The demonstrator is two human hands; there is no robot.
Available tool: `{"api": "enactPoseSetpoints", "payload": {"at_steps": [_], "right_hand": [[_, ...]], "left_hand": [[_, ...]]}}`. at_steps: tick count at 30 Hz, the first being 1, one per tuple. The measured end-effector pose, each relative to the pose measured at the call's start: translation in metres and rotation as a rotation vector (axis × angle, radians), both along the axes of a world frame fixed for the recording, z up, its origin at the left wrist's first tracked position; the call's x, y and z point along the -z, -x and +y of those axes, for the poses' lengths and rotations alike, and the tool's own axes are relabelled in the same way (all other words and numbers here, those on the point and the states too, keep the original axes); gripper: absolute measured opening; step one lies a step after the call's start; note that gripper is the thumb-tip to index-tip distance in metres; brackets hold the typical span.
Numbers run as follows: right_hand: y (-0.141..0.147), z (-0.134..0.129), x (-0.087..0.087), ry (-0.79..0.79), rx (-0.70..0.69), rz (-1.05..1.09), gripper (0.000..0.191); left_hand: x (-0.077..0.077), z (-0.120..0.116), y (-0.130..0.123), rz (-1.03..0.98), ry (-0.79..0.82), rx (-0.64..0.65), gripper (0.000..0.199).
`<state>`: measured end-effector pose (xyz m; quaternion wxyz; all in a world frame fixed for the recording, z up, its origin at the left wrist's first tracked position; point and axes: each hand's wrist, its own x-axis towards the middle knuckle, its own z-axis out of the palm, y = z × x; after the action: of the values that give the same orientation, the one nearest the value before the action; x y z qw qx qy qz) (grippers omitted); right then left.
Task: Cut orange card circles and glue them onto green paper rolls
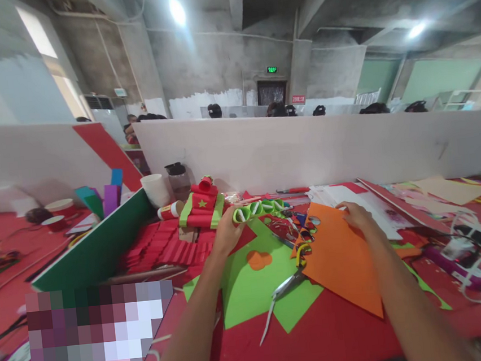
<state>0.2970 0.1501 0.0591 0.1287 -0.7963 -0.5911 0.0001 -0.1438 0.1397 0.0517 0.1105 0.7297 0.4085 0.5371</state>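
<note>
Right of centre: one notched orange paper sheet [341, 250], which the right hand [358, 217] is pinching by its upper right edge, presumably steadying it; its notches are facing left, its long axis slanting down rightward. Centre: left hand [229, 231], fingers partly hidden, touching lime-green paper tubes [257, 209], grip indeterminable from here.

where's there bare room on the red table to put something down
The red tabletop is bare between the light-green sheets, the orange sheet and the near edge, with the scissors poking in. It is crowded beyond the sheets, by the green paper rolls, and at left, where red folded strips lie beside the dark-green board.
</note>
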Motion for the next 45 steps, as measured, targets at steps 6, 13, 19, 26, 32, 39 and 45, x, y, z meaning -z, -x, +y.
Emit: {"api": "enactPoseSetpoints", "payload": {"at_steps": [6, 13, 19, 26, 32, 39, 45], "right_hand": [[-0.009, -0.003, -0.016, -0.009, -0.016, -0.019, 0.031], [0.007, 0.005, -0.052, -0.093, 0.039, -0.043, 0.041], [0.09, 0.0, -0.048, -0.074, -0.387, 0.03, 0.028], [0.133, -0.011, -0.007, 0.003, -0.361, -0.039, 0.02], [0.133, -0.014, 0.0, 0.004, -0.295, -0.092, 0.022], [0.139, -0.02, -0.001, 0.027, -0.266, -0.144, 0.028], [0.145, -0.024, -0.006, 0.041, -0.238, -0.206, 0.029]], "left_hand": [[0.0, 0.001, 0.003, -0.02, 0.006, -0.016, 0.031], [-0.002, 0.001, 0.004, -0.022, 0.007, -0.067, 0.026], [-0.003, 0.0, 0.003, -0.015, -0.022, -0.078, 0.028], [-0.003, -0.002, -0.001, 0.002, -0.001, -0.045, 0.028], [-0.004, -0.002, 0.001, 0.002, 0.016, -0.081, 0.029], [-0.001, 0.0, 0.003, 0.009, 0.024, -0.082, 0.03], [0.001, 0.0, 0.006, 0.055, 0.015, -0.073, 0.029]]}}
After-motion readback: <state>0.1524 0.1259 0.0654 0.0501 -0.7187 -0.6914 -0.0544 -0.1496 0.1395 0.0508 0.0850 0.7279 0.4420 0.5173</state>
